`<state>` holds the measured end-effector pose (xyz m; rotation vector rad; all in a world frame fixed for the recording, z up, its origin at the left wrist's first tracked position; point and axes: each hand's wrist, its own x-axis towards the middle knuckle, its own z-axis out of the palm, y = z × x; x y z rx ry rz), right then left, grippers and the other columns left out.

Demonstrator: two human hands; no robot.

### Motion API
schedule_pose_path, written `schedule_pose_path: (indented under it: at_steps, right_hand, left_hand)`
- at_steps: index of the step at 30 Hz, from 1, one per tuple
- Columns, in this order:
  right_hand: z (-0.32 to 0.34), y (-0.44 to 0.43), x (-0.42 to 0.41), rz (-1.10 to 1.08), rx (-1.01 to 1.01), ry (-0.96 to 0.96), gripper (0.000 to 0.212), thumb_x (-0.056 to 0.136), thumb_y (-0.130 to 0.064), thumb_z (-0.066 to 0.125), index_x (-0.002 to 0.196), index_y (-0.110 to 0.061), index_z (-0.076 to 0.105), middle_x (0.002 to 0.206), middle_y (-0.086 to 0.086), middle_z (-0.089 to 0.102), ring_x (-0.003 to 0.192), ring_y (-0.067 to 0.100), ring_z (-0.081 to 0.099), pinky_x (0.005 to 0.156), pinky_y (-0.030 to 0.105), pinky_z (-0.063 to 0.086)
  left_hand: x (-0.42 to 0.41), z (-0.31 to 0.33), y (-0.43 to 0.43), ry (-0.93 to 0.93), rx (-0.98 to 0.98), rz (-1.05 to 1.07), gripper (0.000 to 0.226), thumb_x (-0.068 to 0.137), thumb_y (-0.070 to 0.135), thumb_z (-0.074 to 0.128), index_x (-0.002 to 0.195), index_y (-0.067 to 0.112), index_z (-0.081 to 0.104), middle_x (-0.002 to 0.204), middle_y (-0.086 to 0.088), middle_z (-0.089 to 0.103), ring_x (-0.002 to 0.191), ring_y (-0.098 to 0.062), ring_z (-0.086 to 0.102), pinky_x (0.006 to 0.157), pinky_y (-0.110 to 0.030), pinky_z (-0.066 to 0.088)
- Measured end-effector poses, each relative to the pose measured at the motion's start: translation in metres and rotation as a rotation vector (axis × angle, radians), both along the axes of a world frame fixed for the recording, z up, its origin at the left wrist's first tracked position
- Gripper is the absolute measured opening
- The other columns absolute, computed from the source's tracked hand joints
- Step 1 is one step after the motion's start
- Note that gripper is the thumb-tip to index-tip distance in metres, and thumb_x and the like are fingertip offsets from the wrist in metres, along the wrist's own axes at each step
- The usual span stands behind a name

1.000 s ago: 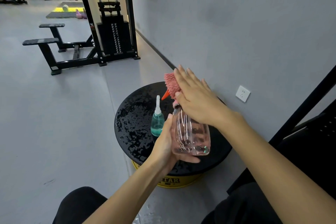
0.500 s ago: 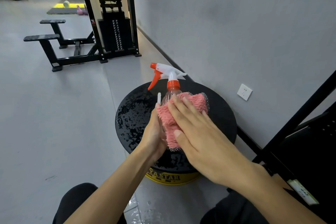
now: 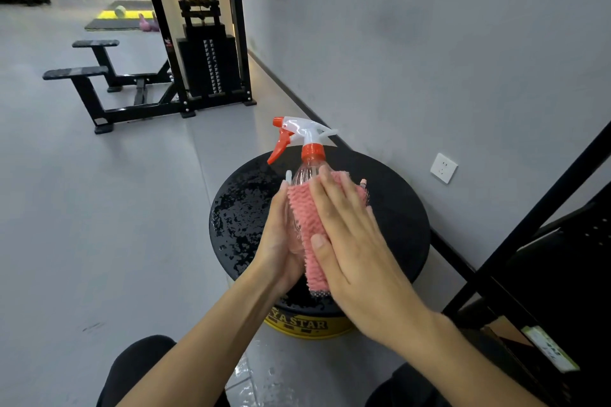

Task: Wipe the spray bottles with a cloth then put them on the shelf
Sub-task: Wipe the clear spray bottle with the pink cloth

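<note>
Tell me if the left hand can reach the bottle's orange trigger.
Probably yes: the trigger juts out bare above the pink cloth, on the left hand's side, though that hand holds the spray bottle.

One spray bottle [image 3: 312, 150], one pink cloth [image 3: 305, 225], one round black bench [image 3: 396, 208], one wall socket [image 3: 443, 168] (plus one white nozzle tip [image 3: 288, 175]).
</note>
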<state>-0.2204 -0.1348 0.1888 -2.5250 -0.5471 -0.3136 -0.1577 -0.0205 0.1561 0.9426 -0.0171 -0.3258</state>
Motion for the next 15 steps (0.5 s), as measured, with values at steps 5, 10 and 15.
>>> schedule_pose_path:
  at_steps: [5,10,15]
  right_hand:
    - [-0.002,0.004,0.010,-0.057,0.130,0.000,0.061,0.101,-0.034,0.025,0.154,-0.030,-0.005,0.160,-0.020,-0.016,0.144,-0.001,-0.024,0.122,0.041,-0.004]
    - [0.012,-0.001,0.042,-0.124,0.126,-0.048,0.064,0.098,-0.049,0.021,0.155,-0.027,0.003,0.162,-0.014,-0.008,0.146,0.001,-0.019,0.123,0.042,0.001]
    - [-0.004,0.010,0.017,-0.092,0.024,-0.117,0.061,0.099,-0.042,0.022,0.155,-0.028,0.002,0.161,-0.017,-0.011,0.147,0.006,-0.019,0.122,0.046,0.004]
  left_hand:
    - [-0.001,-0.008,-0.002,0.020,0.023,-0.037,0.056,0.100,0.054,0.031,0.126,0.016,0.064,0.126,-0.011,0.068,0.113,-0.022,0.067,0.082,-0.031,0.058]
    - [-0.008,-0.007,-0.006,0.019,0.056,-0.094,0.043,0.101,0.050,0.032,0.110,0.030,0.070,0.110,-0.001,0.075,0.091,-0.019,0.074,0.059,-0.039,0.060]
    - [0.003,-0.005,-0.002,0.030,-0.010,-0.003,0.046,0.102,0.044,0.036,0.111,0.016,0.071,0.112,-0.009,0.073,0.097,-0.019,0.072,0.072,-0.030,0.060]
